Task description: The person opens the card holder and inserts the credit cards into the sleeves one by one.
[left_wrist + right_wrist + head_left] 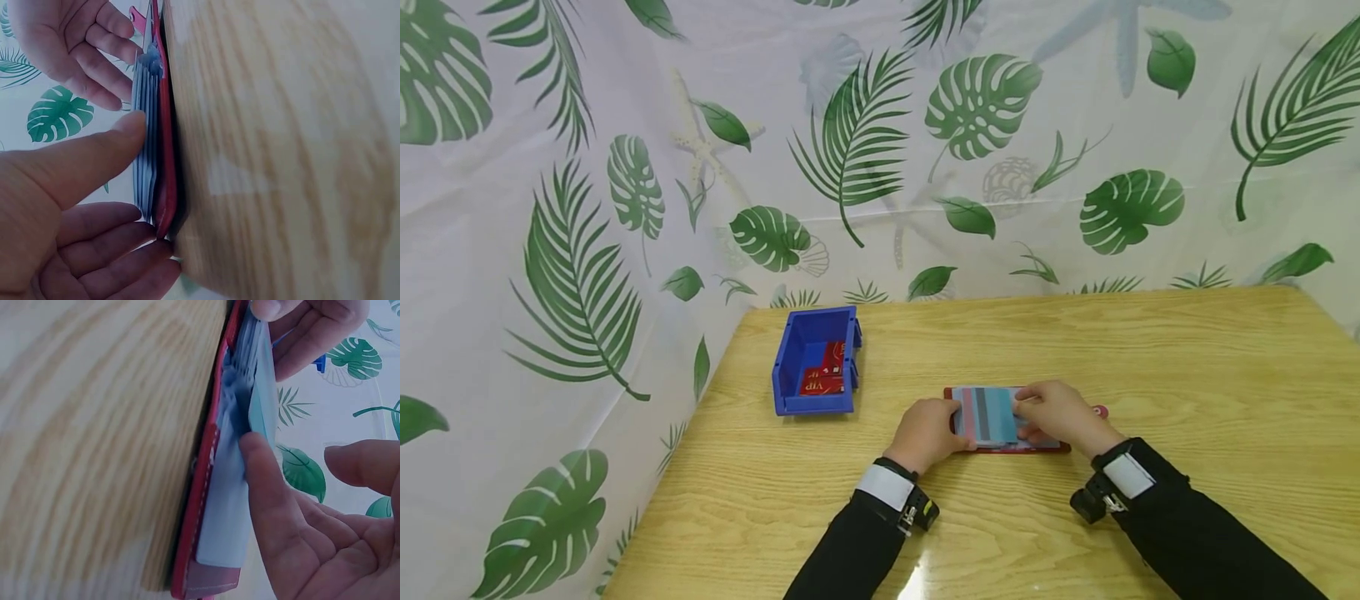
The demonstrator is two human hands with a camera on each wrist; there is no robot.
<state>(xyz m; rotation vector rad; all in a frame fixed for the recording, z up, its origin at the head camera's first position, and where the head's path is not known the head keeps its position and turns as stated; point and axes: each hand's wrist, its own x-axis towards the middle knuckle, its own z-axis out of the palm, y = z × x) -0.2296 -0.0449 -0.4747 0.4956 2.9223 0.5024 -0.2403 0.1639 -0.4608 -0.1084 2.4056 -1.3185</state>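
Note:
A red card holder (pixel 206 469) lies opened flat on the table, its clear plastic sleeves stacked on the left half. The top sleeve (pixel 996 415) shows pale blue with pink and grey stripes. My left hand (pixel 925 432) holds the left end; in the left wrist view its thumb (pixel 106 159) presses the sleeve edges while the other fingers curl at the cover's end. Over the right half is my right hand (pixel 1060 414), one fingertip (pixel 255 447) touching the edge of the raised sleeve. Its other fingers are spread loosely.
A blue plastic bin (pixel 815 405) stands at the back left of the wooden table (pixel 1187 375), with red cards (pixel 823 382) marked VIP inside. A small red tab (pixel 1101 411) sticks out past the holder's right end. Leaf-patterned cloth (pixel 865 125) hangs behind and at left.

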